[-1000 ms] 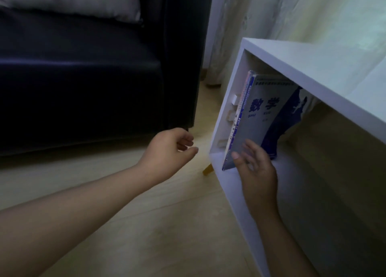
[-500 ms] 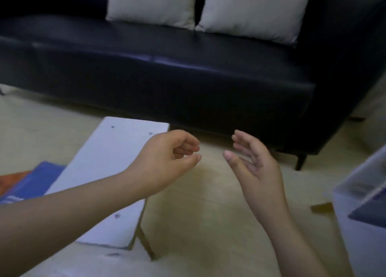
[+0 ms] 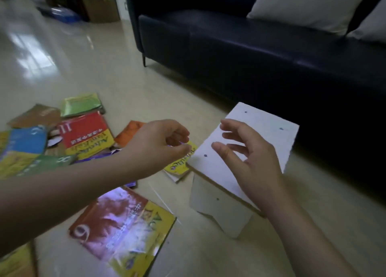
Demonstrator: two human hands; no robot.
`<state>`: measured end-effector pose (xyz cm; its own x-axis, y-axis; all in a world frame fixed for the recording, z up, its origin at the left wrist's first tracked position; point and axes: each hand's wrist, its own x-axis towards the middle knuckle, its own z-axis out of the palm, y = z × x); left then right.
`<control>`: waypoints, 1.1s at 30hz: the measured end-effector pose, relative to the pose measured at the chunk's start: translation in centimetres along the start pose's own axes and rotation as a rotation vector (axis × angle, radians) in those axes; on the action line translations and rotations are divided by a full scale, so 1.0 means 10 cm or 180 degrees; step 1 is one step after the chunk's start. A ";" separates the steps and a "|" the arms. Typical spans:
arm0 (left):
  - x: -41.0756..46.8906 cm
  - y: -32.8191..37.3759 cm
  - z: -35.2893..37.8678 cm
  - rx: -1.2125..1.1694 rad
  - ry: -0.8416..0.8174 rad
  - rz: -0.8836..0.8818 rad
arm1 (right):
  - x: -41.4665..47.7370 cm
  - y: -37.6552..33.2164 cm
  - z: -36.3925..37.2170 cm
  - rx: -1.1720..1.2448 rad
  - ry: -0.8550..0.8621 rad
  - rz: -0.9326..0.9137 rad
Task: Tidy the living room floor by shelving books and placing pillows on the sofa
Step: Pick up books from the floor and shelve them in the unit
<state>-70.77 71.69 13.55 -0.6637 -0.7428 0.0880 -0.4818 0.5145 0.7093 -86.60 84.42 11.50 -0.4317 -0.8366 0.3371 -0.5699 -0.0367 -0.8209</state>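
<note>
Head view: left hand [image 3: 158,147] hovers just left of small white wooden stool [image 3: 267,122], fingers loosely curled, empty. Right hand [image 3: 252,164] above stool, fingers spread, empty; likely readying next pickup. Glossy paperback books [image 3: 123,226] scattered on beige floor [image 3: 104,67] left of stool, unshelved. Cream pillows [image 3: 302,5] already on dark leather sofa [image 3: 250,53] behind stool.

a home living room: a dark leather sofa [image 3: 261,53] with pale pillows [image 3: 302,7] stands on glossy tiled floor [image 3: 62,53], schoolbooks [image 3: 83,134] strewn across it, cardboard boxes [image 3: 100,7] blurred in the far corner.
</note>
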 end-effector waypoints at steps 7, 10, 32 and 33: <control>-0.45 -0.69 -0.43 0.0138 0.0039 -0.0233 | -0.12 -0.22 0.57 0.0011 -0.0649 -0.0169; -0.60 -0.98 -0.51 0.0298 -0.0112 -0.0265 | -0.16 -0.20 0.85 -0.0222 -0.0824 -0.0203; -1.25 -3.05 -0.27 0.0664 -0.0751 -0.0875 | -0.31 0.89 2.77 -0.2790 -0.2662 0.0970; -1.25 -3.08 -0.24 0.0689 -0.0750 -0.0868 | -0.30 0.95 2.78 -0.2813 -0.2682 0.0992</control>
<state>-46.26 64.06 -7.69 -0.5958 -0.7589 -0.2630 -0.7505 0.4094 0.5188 -71.30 71.43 -10.12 -0.2384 -0.8440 -0.4804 -0.9371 0.3298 -0.1145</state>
